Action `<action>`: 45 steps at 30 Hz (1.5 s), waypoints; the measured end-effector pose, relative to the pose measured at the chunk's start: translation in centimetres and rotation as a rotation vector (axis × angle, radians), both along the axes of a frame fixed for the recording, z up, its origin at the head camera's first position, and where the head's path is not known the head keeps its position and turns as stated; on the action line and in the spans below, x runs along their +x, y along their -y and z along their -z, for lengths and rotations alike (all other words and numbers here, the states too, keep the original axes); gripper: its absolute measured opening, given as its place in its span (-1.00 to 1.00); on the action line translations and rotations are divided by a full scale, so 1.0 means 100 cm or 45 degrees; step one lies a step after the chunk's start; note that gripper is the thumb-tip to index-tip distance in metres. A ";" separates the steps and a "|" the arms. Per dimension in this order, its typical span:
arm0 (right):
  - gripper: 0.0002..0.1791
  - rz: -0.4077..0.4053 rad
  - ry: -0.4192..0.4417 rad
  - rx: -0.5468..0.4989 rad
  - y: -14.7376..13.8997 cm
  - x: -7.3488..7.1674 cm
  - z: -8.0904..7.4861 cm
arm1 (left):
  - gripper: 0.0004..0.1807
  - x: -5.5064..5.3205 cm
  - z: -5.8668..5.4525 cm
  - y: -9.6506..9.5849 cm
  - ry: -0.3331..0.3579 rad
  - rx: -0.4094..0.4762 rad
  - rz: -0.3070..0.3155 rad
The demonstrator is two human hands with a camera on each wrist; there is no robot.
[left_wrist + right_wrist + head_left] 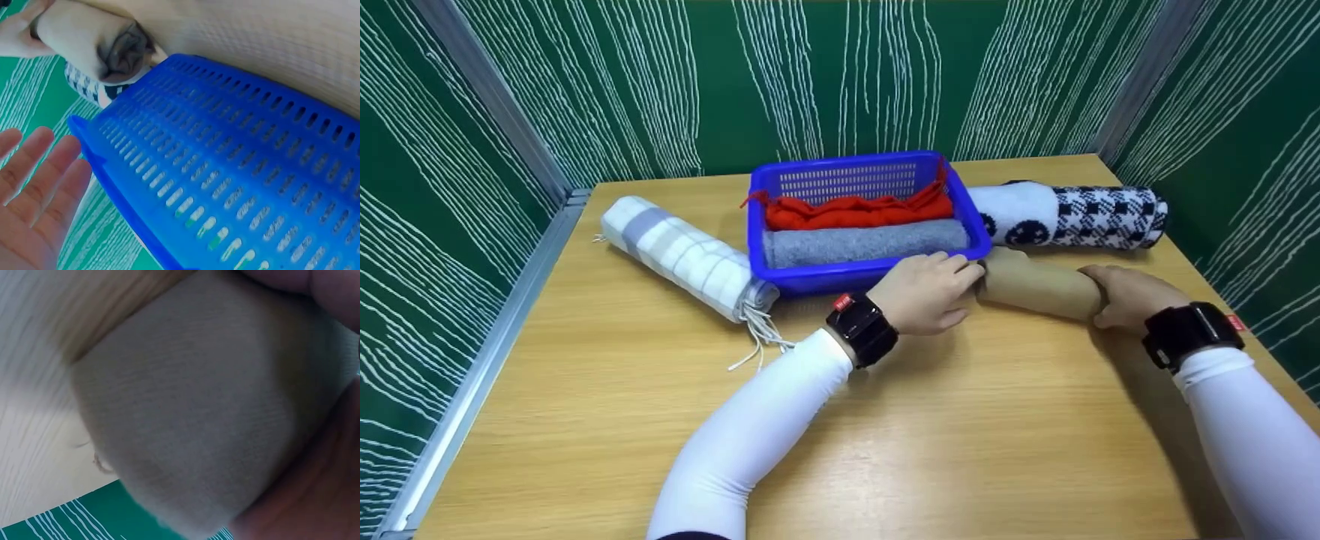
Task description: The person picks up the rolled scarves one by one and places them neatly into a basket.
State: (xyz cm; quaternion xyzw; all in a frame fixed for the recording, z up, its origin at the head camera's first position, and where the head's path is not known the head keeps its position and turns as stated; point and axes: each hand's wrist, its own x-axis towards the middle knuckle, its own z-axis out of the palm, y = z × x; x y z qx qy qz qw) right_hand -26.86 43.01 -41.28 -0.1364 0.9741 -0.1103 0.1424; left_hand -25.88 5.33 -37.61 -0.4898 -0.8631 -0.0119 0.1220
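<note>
My right hand (1140,296) grips the right end of a rolled tan scarf (1039,289), thumb on the near side and fingers over the far side. In the right wrist view the tan roll (185,405) fills most of the picture between thumb and fingers. My left hand (926,292) is over the front right corner of a blue plastic basket (840,285), near the roll's left end. Its fingers (48,169) are straight and hold nothing in the left wrist view. Inside the basket lie a red scarf (855,214) and a rolled grey scarf (870,241).
A white plaid rolled scarf (682,251) with a fringe lies left of the basket, its near end against it. Behind the tan roll, a black-and-white patterned roll (1102,217) lies right of the basket. Green walls with white lines (877,82) enclose the wooden table (885,450).
</note>
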 end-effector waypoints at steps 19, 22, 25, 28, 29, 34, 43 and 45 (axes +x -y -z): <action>-0.11 -0.051 -0.087 0.039 0.009 0.007 0.003 | -0.40 0.003 0.016 -0.026 0.043 -0.125 -0.030; -0.12 -0.079 -0.094 0.041 0.011 0.010 0.003 | -0.38 0.003 0.017 -0.029 0.070 -0.142 -0.040; -0.11 -0.093 -0.097 0.045 0.013 0.012 0.001 | -0.34 0.002 0.019 -0.032 0.093 -0.159 -0.051; -0.12 -0.109 -0.112 0.044 0.015 0.014 0.000 | -0.31 0.002 0.019 -0.035 0.097 -0.170 -0.056; -0.13 -0.111 -0.115 0.046 0.016 0.014 0.000 | -0.30 0.002 0.020 -0.036 0.096 -0.175 -0.054; -0.13 -0.131 -0.136 0.040 0.019 0.015 0.001 | -0.23 0.001 0.022 -0.042 0.094 -0.203 -0.041; -0.12 -0.142 -0.161 0.031 0.023 0.021 0.002 | -0.17 0.000 0.024 -0.053 0.150 -0.231 -0.065; -0.11 -0.142 -0.159 0.038 0.024 0.022 0.003 | -0.20 -0.001 0.025 -0.056 0.173 -0.235 -0.069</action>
